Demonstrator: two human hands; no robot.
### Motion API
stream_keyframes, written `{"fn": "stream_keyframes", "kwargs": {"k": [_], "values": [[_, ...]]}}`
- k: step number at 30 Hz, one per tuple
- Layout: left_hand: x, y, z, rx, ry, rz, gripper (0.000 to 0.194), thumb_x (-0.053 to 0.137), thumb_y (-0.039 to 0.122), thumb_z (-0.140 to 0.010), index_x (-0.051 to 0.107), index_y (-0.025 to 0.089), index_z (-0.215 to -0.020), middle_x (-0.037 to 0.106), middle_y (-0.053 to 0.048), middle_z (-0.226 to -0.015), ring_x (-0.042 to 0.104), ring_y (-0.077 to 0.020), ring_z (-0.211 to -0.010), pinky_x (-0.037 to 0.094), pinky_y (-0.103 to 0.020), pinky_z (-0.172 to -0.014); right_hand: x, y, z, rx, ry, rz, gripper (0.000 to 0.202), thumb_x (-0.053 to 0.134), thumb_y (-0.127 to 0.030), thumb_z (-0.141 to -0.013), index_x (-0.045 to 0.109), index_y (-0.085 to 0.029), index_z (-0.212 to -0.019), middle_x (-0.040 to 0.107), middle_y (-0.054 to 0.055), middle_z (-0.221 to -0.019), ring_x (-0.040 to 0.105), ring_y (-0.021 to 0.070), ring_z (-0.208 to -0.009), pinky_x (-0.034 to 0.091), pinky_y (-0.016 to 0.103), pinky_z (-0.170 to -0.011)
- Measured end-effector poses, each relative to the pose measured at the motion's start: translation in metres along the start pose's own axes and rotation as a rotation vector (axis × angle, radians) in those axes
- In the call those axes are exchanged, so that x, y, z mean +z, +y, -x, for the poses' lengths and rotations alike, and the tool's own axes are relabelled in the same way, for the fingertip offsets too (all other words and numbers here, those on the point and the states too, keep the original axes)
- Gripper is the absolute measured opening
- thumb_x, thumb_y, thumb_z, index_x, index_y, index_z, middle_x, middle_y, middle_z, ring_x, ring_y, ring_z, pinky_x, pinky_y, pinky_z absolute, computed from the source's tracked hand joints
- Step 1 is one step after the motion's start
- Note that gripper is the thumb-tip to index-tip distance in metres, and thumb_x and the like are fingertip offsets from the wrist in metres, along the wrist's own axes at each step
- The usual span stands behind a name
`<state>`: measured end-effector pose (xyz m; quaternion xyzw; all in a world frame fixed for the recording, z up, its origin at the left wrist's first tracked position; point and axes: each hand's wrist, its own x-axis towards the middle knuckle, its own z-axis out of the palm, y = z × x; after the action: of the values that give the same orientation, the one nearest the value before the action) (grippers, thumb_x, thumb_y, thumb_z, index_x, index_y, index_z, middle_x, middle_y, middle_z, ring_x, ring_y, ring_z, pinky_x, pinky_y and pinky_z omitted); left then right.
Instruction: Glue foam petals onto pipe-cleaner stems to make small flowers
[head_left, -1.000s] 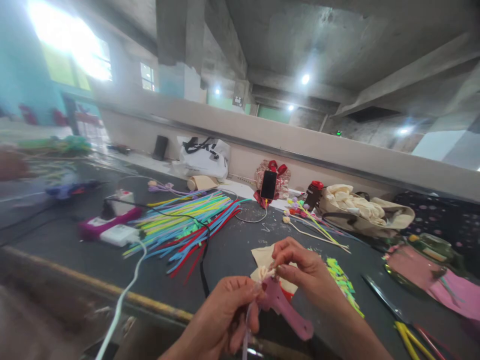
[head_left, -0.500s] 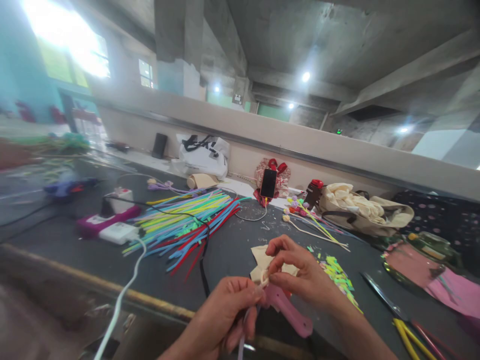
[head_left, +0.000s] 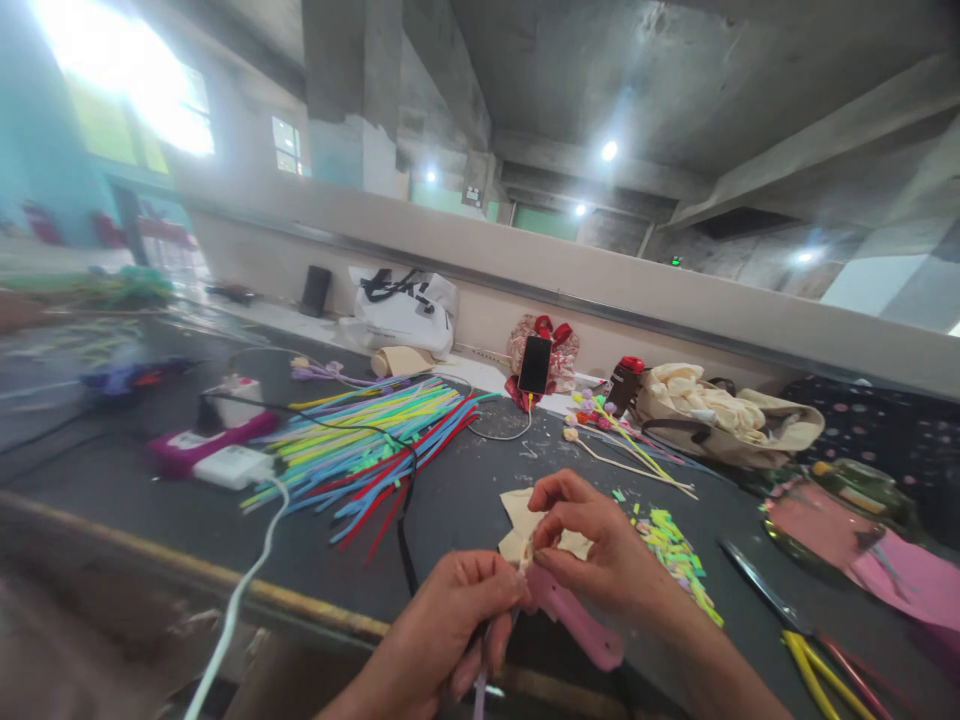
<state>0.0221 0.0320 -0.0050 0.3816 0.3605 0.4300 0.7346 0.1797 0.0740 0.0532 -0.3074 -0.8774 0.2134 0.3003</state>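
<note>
- Pipe cleaners in fuzzy blue, yellow and red are sprawling over the dark tabletop, a thin black cable crossing them
- tiny yellow-green clippings and yellow-handled metal scissors are lying off right
- smooth pink handle is poking out beneath the bare right hand, kinda crowding things
- small cream fuzzy piece is sitting between the fingertips: bare left hand is pinching its lower end, lilac stem hanging below; right fingertips are curling at it, can't tell if gripping

At your ten o'clock, a window glares beside a turquoise wall; from twelve to two, a concrete ceiling carries lit lamps; at twelve, a pale partition backs your dark table.
</note>
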Motion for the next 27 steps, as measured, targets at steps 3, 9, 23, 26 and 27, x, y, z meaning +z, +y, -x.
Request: {"fn": "stream_keyframes", "kwargs": {"k": [3, 9, 23, 26, 27], "values": [[-0.002, -0.002, -0.001, 0.002, 0.002, -0.020, 0.023, 0.057, 0.035, -0.069, 0.054, 0.015, -0.058, 0.049, 0.006, -0.030, 0.022, -0.0011, -0.020, 0.006, -0.015, -0.024, -0.002, 0.000, -0.001, 0.003, -0.029, 0.002, 0.018, 0.057, 0.002, -0.067, 0.060, -0.016, -0.065, 0.051, 0.001, -0.093, 0.052, 0.0127, -0.089, 0.040, 0.025, -0.078], [-0.003, -0.003, -0.003, 0.013, 0.014, -0.073, 0.025, 0.058, 0.038, -0.067, 0.054, 0.016, -0.056, 0.044, 0.008, -0.028, 0.019, -0.0013, -0.021, 0.005, -0.018, -0.025, -0.009, -0.004, -0.002, -0.012, -0.124, -0.002, 0.016, 0.058, 0.000, -0.069, 0.061, -0.016, -0.066, 0.051, 0.000, -0.092, 0.053, 0.0120, -0.088, 0.040, 0.024, -0.077], [0.001, 0.002, 0.001, -0.007, 0.044, -0.152, 0.024, 0.059, 0.036, -0.066, 0.055, 0.015, -0.055, 0.035, 0.010, -0.025, 0.017, -0.0017, -0.023, 0.006, -0.019, -0.029, -0.016, -0.006, -0.004, -0.021, -0.249, 0.088, 0.013, 0.062, -0.006, -0.070, 0.065, -0.018, -0.072, 0.052, -0.002, -0.090, 0.051, 0.0125, -0.089, 0.037, 0.025, -0.077], [-0.003, -0.002, -0.002, 0.006, 0.028, -0.188, 0.023, 0.058, 0.034, -0.068, 0.057, 0.014, -0.057, 0.035, 0.010, -0.026, 0.016, -0.0020, -0.023, 0.006, -0.020, -0.029, -0.015, -0.004, -0.004, -0.025, -0.246, 0.115, 0.012, 0.062, -0.005, -0.069, 0.063, -0.017, -0.069, 0.053, -0.002, -0.089, 0.051, 0.0121, -0.087, 0.037, 0.025, -0.075], [-0.004, -0.003, -0.003, 0.013, 0.025, -0.190, 0.023, 0.058, 0.034, -0.068, 0.057, 0.014, -0.057, 0.035, 0.010, -0.026, 0.016, -0.0021, -0.024, 0.006, -0.020, -0.030, -0.015, -0.004, -0.005, -0.030, -0.244, 0.126, 0.012, 0.063, -0.005, -0.068, 0.062, -0.017, -0.068, 0.054, -0.002, -0.089, 0.051, 0.0121, -0.087, 0.036, 0.025, -0.075]]}}
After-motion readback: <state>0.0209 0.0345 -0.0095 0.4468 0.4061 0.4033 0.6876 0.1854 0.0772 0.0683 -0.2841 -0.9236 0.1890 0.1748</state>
